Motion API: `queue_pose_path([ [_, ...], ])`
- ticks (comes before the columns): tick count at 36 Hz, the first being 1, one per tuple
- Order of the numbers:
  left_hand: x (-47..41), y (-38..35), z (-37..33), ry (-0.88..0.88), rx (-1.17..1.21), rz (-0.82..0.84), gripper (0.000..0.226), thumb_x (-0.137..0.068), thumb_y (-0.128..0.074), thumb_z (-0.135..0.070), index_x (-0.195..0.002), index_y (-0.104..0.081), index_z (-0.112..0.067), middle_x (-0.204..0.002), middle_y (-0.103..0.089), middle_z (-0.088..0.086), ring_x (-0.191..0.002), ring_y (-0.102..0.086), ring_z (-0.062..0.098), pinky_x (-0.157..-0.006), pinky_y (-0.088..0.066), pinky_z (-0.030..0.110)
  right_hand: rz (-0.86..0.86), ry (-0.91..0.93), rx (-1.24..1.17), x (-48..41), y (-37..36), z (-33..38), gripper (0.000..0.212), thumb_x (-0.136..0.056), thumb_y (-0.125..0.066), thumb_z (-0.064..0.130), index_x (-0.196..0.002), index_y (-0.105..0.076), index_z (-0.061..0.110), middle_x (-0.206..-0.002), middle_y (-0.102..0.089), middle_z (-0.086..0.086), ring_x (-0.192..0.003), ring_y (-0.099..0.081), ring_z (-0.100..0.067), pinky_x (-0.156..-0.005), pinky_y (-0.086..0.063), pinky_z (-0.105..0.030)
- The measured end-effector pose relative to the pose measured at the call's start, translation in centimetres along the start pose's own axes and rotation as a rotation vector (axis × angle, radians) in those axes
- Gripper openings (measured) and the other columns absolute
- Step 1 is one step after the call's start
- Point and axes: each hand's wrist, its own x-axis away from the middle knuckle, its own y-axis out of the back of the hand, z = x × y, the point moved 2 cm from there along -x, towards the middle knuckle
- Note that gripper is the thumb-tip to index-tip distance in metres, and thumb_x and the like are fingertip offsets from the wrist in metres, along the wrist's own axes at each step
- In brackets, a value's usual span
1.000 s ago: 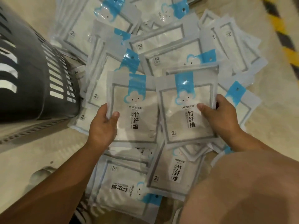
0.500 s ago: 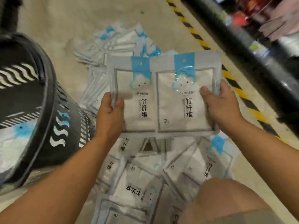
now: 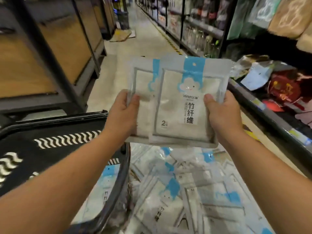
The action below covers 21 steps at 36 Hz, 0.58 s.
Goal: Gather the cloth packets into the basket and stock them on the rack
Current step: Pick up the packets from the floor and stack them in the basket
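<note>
Honestly, most of the job is ahead of me. Two cloth packets are up in my grip, the front packet (image 3: 182, 105) overlapping the rear packet (image 3: 143, 76), both upright with their blue headers on top. A big pile (image 3: 194, 191) of the same packets lies scattered on the floor (image 3: 145, 38) just below them.

Nothing I can see has reached the rack (image 3: 270, 114) on my right, which holds other goods, so by my reckoning the stocking has not begun. The basket (image 3: 59, 122) sits low at my left, right against the pile. Inside its rim I make out what looks like a packet or two, though that part is blurred.

My left hand (image 3: 120, 114) pinches the rear packet's left edge, thumb on the face and fingers hidden behind it. My right hand (image 3: 222, 115) does the same on the front packet's right edge. Both packets sit between my two hands, held out in front of me above the pile and to the right of the basket — they need to go left and down to land inside.
</note>
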Motion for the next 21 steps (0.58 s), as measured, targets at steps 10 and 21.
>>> queue_pose_path([
  [10,0.4,19.8,5.7,0.209,-0.051,-0.21,0.017,-0.104,-0.049,-0.036,-0.113,-0.058,-0.025,-0.106,-0.072,-0.002,-0.1,-0.07,0.022,-0.085,-0.059,0.048,0.289,0.068,0.065,6.1,-19.3,4.0,0.023,-0.095,-0.062,0.037,-0.099,-0.056,0.015,-0.091,-0.063,0.002,-0.087,-0.061,-0.024,-0.076,-0.05,-0.039],
  [21,5.6,30.0,18.1,0.69,-0.137,-0.224,0.023,-0.105,-0.045,-0.033,-0.119,-0.056,-0.019,-0.109,-0.068,0.007,-0.096,-0.066,0.025,-0.08,-0.056,0.042,0.715,-0.112,0.308,15.8,-31.9,-1.3,0.016,-0.1,-0.058,0.03,-0.109,-0.06,0.017,-0.095,-0.061,0.003,-0.083,-0.057,-0.015,-0.064,-0.041,-0.027],
])
